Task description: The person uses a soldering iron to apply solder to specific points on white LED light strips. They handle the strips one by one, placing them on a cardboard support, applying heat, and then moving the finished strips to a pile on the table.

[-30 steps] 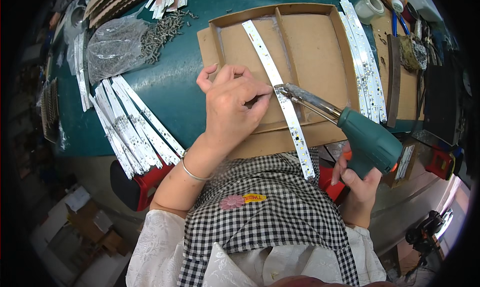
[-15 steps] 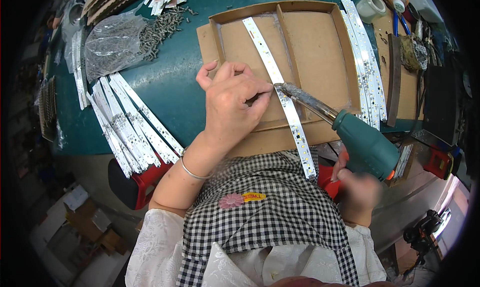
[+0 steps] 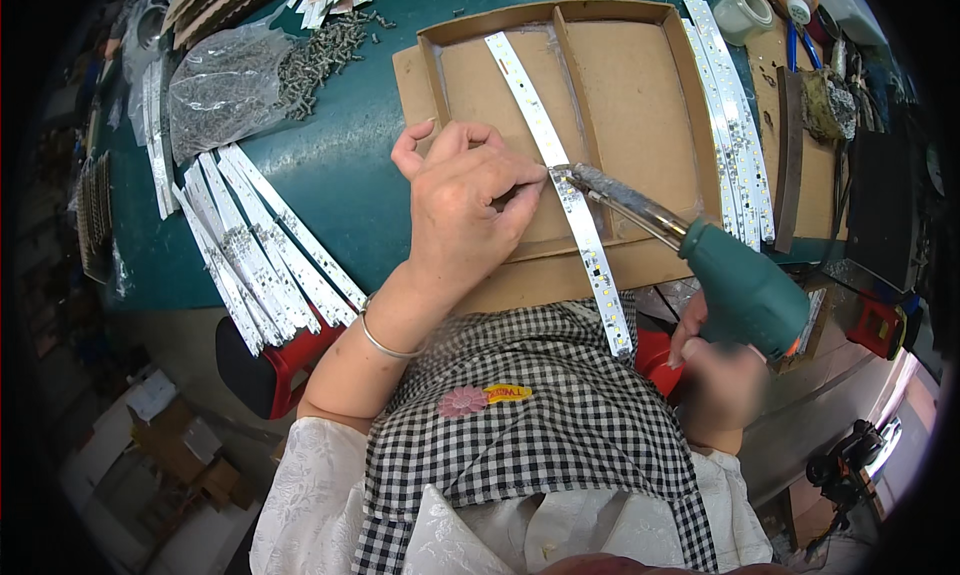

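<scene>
A long white LED strip board (image 3: 590,255) lies slanted across a shallow cardboard tray (image 3: 640,105), its near end over my checked apron. My left hand (image 3: 470,190) is closed in a pinch at the board's left edge, near its middle. Whatever sits between thumb and forefinger is too small to make out. In my right hand (image 3: 715,375), partly blurred, is a green soldering gun (image 3: 750,290). Its dark tip points left and rests at the board, just beside my left fingertips.
Loose LED boards (image 3: 265,245) lie fanned out at left, and more boards (image 3: 735,125) are stacked right of the tray. Behind the left pile are a clear plastic bag (image 3: 225,100) and a heap of small metal parts (image 3: 325,60). A tape roll (image 3: 745,13) stands at the back right.
The soldering gun has shifted slightly to the right, its tip moving a little away from my left fingertips. My left hand and the board have barely moved.
</scene>
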### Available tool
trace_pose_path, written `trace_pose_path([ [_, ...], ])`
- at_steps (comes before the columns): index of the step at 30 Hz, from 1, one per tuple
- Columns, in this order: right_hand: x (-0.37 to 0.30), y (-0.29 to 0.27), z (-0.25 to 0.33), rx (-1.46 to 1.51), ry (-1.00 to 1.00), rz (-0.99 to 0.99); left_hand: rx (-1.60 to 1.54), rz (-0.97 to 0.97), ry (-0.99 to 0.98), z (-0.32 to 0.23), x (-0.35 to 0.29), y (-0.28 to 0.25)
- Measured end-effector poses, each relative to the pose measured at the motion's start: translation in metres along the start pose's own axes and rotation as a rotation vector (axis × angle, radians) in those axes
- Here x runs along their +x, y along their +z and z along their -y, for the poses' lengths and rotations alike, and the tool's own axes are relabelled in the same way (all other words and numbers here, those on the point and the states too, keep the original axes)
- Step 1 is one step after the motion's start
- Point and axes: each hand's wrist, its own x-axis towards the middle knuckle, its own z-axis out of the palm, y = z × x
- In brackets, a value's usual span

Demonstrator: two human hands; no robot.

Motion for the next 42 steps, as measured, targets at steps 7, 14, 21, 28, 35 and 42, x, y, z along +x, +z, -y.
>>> trace_pose_path([
  [7,0.010,0.009,0.008,0.131,-0.127,-0.139,-0.020,-0.009,-0.004,0.001,0.000,0.002],
  [14,-0.007,0.006,-0.007,0.210,-0.215,-0.195,0.029,0.046,-0.012,-0.003,0.000,-0.006],
  [21,-0.044,0.018,-0.017,0.311,-0.475,-0.381,0.096,0.225,0.192,-0.028,0.005,-0.043],
  [28,-0.033,-0.014,-0.025,-0.257,-0.566,-0.812,-0.022,0.598,0.512,-0.068,0.012,-0.026],
  [35,0.011,-0.052,-0.051,-0.504,-0.516,-0.869,0.089,0.604,0.673,-0.072,0.008,-0.043],
  [42,0.033,-0.074,-0.062,-0.648,-0.425,-0.740,0.331,0.648,0.501,-0.049,-0.019,-0.125],
])
